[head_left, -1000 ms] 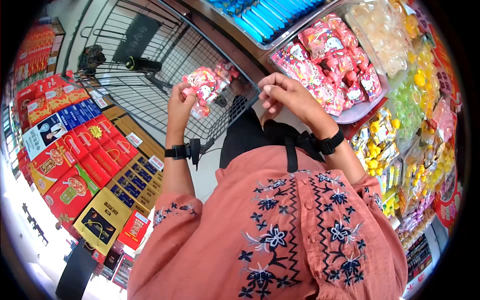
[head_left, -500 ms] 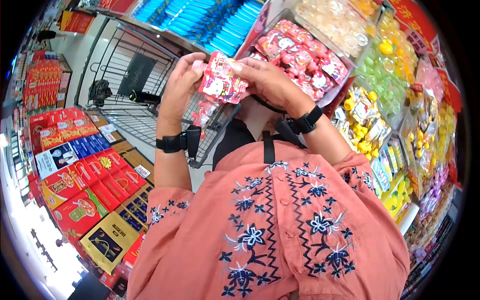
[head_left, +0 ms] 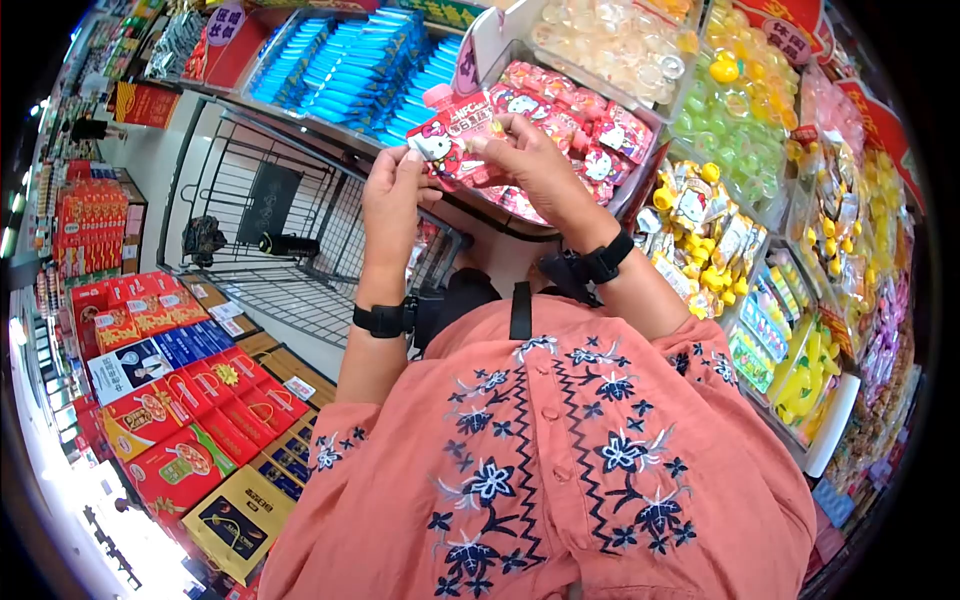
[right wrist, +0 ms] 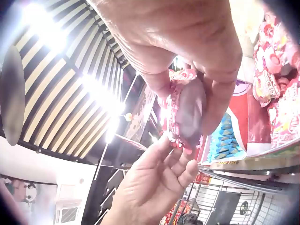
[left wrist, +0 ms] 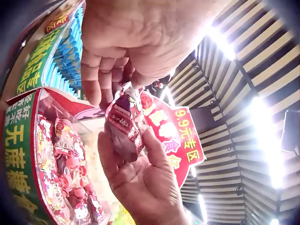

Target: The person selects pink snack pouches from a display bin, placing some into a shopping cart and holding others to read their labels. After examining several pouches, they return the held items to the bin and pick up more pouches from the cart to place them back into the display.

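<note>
The left hand [head_left: 393,195] pinches the left edge of a red-and-pink plastic spout pouch [head_left: 455,135] printed with a cartoon cat, its fingertips curled onto the pack. The right hand [head_left: 535,165] grips the same pouch from the right, with thumb and fingers closed round its body. The pouch is held up in the air between the two hands, its pink cap at the top, in front of the far shelf. Just beyond it is a clear plastic bin [head_left: 640,160] heaped with similar cat-print pouches. Left of the bin lies a tray of blue packets [head_left: 370,70], and right of it a pile of yellow-capped pouches [head_left: 700,225]. Below the left hand stands a black wire trolley [head_left: 270,250]. Red gift boxes [head_left: 170,400] are stacked at the near left.
</note>
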Tool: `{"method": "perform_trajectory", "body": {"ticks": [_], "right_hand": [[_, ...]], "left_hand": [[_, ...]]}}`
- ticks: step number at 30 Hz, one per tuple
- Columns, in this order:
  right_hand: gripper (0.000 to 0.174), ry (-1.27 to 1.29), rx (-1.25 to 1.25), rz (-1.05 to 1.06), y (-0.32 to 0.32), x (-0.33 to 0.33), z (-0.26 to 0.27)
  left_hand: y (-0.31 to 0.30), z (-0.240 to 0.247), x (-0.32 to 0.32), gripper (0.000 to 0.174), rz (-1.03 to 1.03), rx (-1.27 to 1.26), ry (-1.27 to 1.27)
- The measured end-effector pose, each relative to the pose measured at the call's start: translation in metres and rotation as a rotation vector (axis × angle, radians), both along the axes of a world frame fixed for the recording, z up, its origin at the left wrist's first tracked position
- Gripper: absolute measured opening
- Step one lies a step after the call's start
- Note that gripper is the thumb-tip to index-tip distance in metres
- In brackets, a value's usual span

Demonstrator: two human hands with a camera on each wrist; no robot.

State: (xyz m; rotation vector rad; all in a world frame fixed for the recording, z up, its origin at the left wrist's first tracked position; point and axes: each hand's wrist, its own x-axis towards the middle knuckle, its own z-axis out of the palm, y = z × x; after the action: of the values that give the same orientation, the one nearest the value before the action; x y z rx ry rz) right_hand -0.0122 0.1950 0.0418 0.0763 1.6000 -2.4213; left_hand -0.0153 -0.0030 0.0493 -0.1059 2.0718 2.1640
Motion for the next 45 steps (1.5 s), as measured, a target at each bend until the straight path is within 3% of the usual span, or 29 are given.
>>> {"method": "perform_trajectory", "body": {"ticks": [3, 4, 7, 11, 13, 16, 21, 25, 31, 38, 45], "right_hand": [[0.031, 0.014, 0.052, -0.017, 0.005, 0.003, 0.001], [0.065, -0.002, 0.094, 0.043, 0.009, 0.004, 0.000], [0.028, -0.013, -0.133, 0.007, 0.002, 0.002, -0.011], [0.025, -0.010, -0.127, -0.036, 0.001, 0.005, -0.003], [0.023, 0.022, -0.062, -0.063, 0.000, 0.006, -0.007], [0.024, 0.080, 0.154, -0.025, 0.001, 0.005, -0.015], [0.029, 0.051, 0.161, -0.033, -0.001, 0.006, -0.013], [0.030, 0.036, 0.192, -0.012, 0.001, 0.006, -0.029], [0.028, 0.122, 0.295, -0.050, 0.001, 0.007, -0.041], [0.029, -0.083, -0.001, -0.023, 0.008, 0.011, -0.052], [0.028, -0.087, 0.100, 0.030, 0.022, 0.017, -0.060]], "left_hand": [[0.001, 0.000, 0.003, 0.022, 0.026, 0.003, -0.008], [-0.001, -0.004, 0.003, 0.023, 0.029, 0.015, -0.007], [-0.001, -0.011, 0.003, 0.024, 0.048, 0.122, -0.026], [-0.001, -0.016, 0.002, 0.029, 0.021, 0.206, -0.081], [0.011, 0.008, 0.010, 0.033, -0.004, 0.193, -0.130], [0.026, 0.008, 0.016, 0.039, -0.030, 0.248, -0.070], [0.023, -0.012, 0.014, 0.043, 0.007, 0.279, -0.041], [0.020, -0.015, 0.017, 0.045, 0.074, 0.039, 0.024], [0.017, -0.031, 0.016, 0.044, 0.060, 0.010, 0.025], [0.027, -0.028, 0.020, 0.045, 0.017, 0.147, -0.130], [0.014, -0.032, 0.011, 0.032, -0.089, 0.062, -0.254]]}}
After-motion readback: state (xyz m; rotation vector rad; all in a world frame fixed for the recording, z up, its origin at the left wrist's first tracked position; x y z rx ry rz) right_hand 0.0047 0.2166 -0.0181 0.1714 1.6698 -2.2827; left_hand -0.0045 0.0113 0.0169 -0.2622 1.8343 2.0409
